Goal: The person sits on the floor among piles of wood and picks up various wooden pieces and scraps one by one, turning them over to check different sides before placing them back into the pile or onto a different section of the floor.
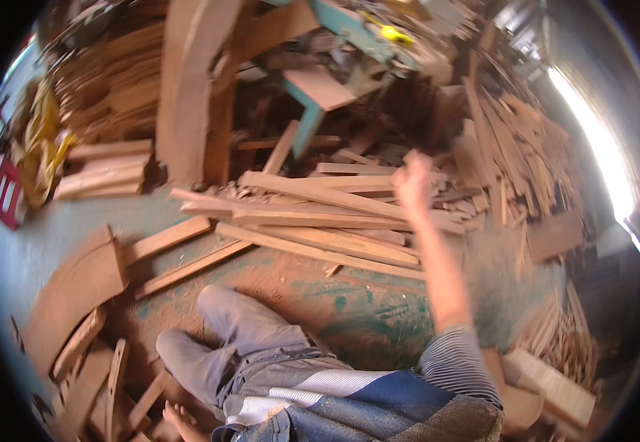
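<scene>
A dusty green concrete floor (349, 309) is carrying a loose heap of long pale wooden planks (313, 221). The person's right hand (413, 184) is hanging blurred above that heap; whether its fingers are open or closed cannot be told. Stacked loosely, the planks could slide or splinter a palm.

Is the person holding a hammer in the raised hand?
No, the raised right hand is blurred but shows no hammer; it hangs above the loose wooden planks on the floor.
</scene>
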The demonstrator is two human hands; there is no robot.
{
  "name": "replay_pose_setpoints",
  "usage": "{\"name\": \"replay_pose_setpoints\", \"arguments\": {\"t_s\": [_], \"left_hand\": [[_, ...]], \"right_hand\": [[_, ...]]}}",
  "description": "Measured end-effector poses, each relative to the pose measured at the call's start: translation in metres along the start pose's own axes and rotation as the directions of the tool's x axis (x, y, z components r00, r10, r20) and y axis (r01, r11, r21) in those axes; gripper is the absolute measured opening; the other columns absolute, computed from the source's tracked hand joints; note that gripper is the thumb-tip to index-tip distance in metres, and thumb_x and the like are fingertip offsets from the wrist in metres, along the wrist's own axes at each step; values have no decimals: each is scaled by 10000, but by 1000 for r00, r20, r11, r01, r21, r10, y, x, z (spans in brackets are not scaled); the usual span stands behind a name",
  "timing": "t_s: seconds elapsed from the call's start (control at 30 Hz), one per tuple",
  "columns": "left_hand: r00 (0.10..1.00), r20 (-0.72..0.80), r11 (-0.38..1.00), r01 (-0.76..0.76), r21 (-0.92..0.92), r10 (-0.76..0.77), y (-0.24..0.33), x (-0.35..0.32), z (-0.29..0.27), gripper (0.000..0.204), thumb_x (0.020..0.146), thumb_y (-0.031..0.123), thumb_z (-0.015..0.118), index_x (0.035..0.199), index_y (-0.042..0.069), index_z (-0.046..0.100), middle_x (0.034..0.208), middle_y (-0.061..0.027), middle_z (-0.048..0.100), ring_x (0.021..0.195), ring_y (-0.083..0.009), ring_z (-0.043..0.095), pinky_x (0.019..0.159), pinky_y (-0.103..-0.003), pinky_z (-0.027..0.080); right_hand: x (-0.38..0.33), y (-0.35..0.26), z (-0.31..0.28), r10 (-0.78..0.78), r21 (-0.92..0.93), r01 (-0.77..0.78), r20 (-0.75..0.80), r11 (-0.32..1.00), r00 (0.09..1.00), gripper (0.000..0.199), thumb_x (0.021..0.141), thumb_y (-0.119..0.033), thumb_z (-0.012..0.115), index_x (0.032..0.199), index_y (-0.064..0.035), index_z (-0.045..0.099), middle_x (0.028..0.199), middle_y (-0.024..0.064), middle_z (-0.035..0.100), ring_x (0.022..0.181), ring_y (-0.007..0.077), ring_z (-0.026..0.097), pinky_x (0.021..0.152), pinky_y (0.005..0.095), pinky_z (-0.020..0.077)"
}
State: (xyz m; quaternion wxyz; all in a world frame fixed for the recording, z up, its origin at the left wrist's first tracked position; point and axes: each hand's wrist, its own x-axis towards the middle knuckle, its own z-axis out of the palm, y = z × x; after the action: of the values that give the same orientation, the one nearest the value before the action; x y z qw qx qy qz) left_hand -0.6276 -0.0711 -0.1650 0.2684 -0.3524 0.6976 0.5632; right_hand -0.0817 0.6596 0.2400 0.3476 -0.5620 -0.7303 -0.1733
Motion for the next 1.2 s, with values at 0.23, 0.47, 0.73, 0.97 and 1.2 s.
{"name": "replay_pose_setpoints", "arguments": {"t_s": [0.23, 0.47, 0.73, 0.97, 1.2], "left_hand": [[971, 235, 928, 49, -368, 42, 4, -36, 17, 450, 1038, 332, 501, 1413, 83, 516, 1232, -76, 650, 1014, -212, 637, 865, -368, 548], [899, -380, 965, -257, -52, 219, 42, -8, -16, 822, 858, 329, 746, 1476, -53, 362, 1444, -266, 498, 1353, -327, 488, 1108, -408, 399], [700, -582, 865, -502, 13, 414, 153, 69, -30, 561, 822, 304, 794, 1155, -70, 541, 1054, -144, 599, 928, -245, 589, 862, -377, 515], [883, -469, 807, -295, -511, 25, 231, 114, -29, 544, 836, 168, 813, 1213, -150, 583, 1219, -209, 656, 1049, -253, 640, 914, -395, 513], [829, -552, 867, -335, -369, 86, 218, 117, -54, 464, 833, 222, 826, 1148, -55, 627, 1133, -164, 658, 959, -294, 681, 785, -520, 621]], "right_hand": [[-331, -242, 111, -256, 541, -310, 732, 782, 632, 403, 817, -103, 698, 1199, 21, 665, 1071, 206, 704, 978, 307, 676, 878, 387, 526], [-331, -351, 71, -769, 778, 129, 555, 614, 316, 307, 838, -29, 674, 1143, 10, 688, 1103, 181, 689, 1032, 350, 647, 902, 430, 515], [-325, -366, 82, -673, 681, 78, 688, 728, 273, 274, 841, -22, 671, 1112, 15, 693, 1095, 160, 683, 1035, 335, 635, 910, 426, 508], [-331, -362, 78, -729, 715, 180, 611, 675, 308, 225, 843, -32, 657, 1062, 0, 698, 1107, 153, 674, 1064, 350, 614, 949, 437, 478], [-326, -372, 90, -737, 715, 189, 629, 673, 246, 231, 844, -67, 660, 1063, -4, 699, 1110, 163, 674, 1037, 355, 619, 932, 436, 483]]}}
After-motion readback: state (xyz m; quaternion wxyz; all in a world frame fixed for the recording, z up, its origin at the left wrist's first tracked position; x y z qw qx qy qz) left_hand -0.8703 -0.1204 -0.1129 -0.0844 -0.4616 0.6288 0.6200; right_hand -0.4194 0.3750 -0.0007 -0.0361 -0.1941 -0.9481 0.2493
